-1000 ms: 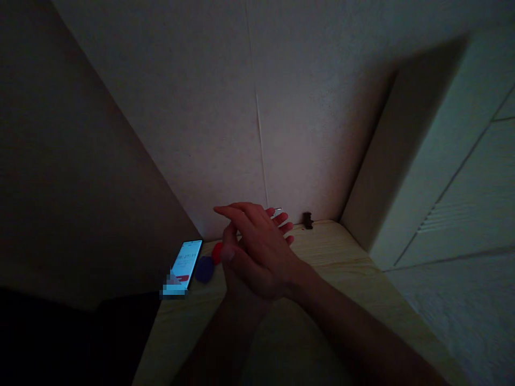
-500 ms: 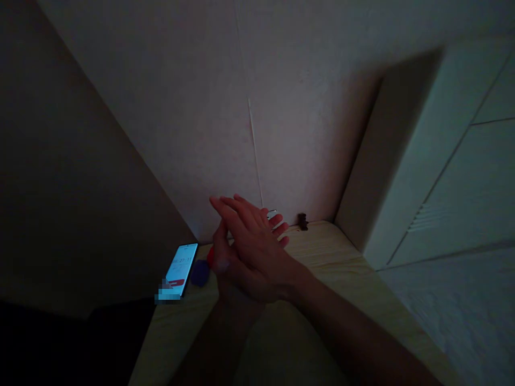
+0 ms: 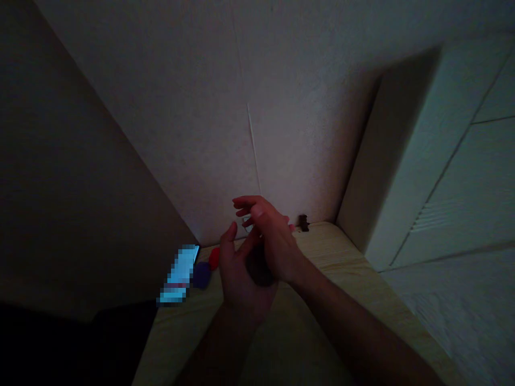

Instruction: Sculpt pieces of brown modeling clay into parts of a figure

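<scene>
A dark, rounded, flattened lump (image 3: 259, 266), which looks like modelling clay, lies on the palm of my left hand (image 3: 243, 287). That palm faces up, with the thumb raised apart from the fingers. My right hand (image 3: 276, 236) is tilted over the lump's right side, its fingers extended and slightly bent towards the left. It covers part of the lump and most of my left fingers; whether it touches the lump is unclear. To the left of my hands, a purple lump (image 3: 201, 275) and a red lump (image 3: 214, 259) sit on the wooden tabletop (image 3: 322, 257).
A lit phone (image 3: 179, 273), partly blurred out, lies at the table's left edge. At the back stands a small dark brown object (image 3: 303, 222) near the wall (image 3: 281, 134). Behind my fingers is a pale object, mostly hidden. A light cabinet (image 3: 454, 177) rises on the right.
My palms were pressed together with the right hand on top. Now the right hand has lifted and tilted, exposing the dark lump on my left palm. More of the red lump shows.
</scene>
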`<state>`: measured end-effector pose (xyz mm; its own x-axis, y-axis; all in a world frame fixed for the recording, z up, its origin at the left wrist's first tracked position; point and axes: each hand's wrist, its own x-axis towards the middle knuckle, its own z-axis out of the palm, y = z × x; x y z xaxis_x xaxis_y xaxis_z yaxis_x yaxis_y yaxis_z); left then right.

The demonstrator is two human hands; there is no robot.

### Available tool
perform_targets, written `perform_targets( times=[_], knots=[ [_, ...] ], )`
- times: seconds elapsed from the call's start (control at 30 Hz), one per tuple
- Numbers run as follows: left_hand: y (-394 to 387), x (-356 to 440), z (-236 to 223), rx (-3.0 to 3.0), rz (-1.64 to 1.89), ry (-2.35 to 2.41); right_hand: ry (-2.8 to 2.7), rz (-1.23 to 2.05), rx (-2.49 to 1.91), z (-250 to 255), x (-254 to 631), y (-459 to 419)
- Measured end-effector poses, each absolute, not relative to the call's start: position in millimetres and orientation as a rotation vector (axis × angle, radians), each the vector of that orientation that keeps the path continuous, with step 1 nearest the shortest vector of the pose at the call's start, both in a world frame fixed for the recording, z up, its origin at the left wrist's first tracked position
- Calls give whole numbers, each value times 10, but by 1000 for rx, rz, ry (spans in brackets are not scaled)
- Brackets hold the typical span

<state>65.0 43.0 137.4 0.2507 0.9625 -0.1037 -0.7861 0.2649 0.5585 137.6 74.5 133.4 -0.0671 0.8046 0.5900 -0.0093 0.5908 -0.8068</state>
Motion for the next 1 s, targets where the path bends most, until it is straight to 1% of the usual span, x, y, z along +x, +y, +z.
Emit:
perform_targets(
  times=[0.07, 0.13, 0.4, 0.57, 0.67, 0.73, 0.8, 0.9, 1.0],
  knots=[
    [430, 701, 1335, 464, 1287, 507, -1635, 619, -754, 1347, 1362, 708],
    [427, 736, 1306, 492, 1341, 512, -1752, 544, -784, 1371, 1361, 667],
    [361, 771, 1310, 557, 1376, 446, -1970, 445, -870, 1467, 1433, 585],
    [361, 784, 1320, 549, 1377, 489, -1921, 491, -886, 1424, 1396, 630],
    [400, 723, 1314, 502, 1297, 506, -1704, 557, -800, 1354, 1361, 690],
    [435, 651, 1298, 470, 1226, 518, -1507, 539, -736, 1320, 1355, 708],
    [472, 579, 1276, 455, 1185, 544, -1426, 487, -683, 1314, 1364, 698],
    [514, 520, 1256, 495, 1183, 538, -1574, 434, -680, 1346, 1373, 651],
    [520, 530, 1268, 563, 1255, 474, -1773, 421, -733, 1371, 1343, 616]
  ],
)
